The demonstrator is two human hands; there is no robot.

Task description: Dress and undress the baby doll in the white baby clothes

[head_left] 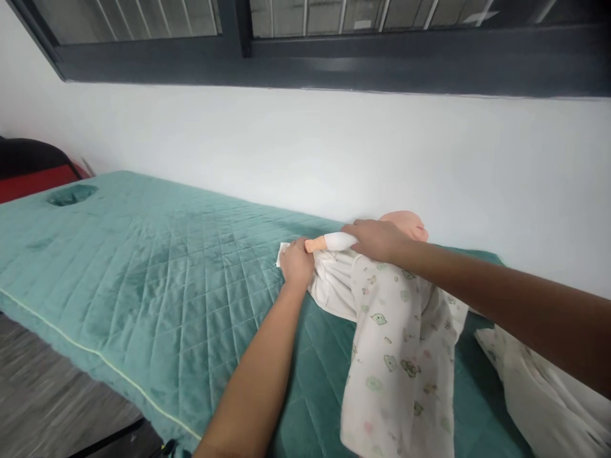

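Observation:
A baby doll lies on the teal quilted bed cover (pixel 191 267), near the wall. Its pink-toned head (pixel 405 222) shows beyond my right wrist, and its body is mostly covered. My right hand (pixel 375 238) is closed at the upper end of a doll's limb (pixel 340 240) in white, whose bare end points left toward my left hand. My left hand (pixel 296 264) is closed on white cloth (pixel 329 286) beside that bare end; a small white piece sticks out past its fingers. A white cloth with green leaf-like prints (pixel 396 362) drapes from the doll toward me.
Another white cloth (pixel 548 388) lies crumpled at the lower right. The bed cover has a round hole (pixel 72 194) at its far left, near a black and red object (pixel 33 168). A white wall (pixel 286 146) and dark window frame (pixel 334 67) border the bed's far side.

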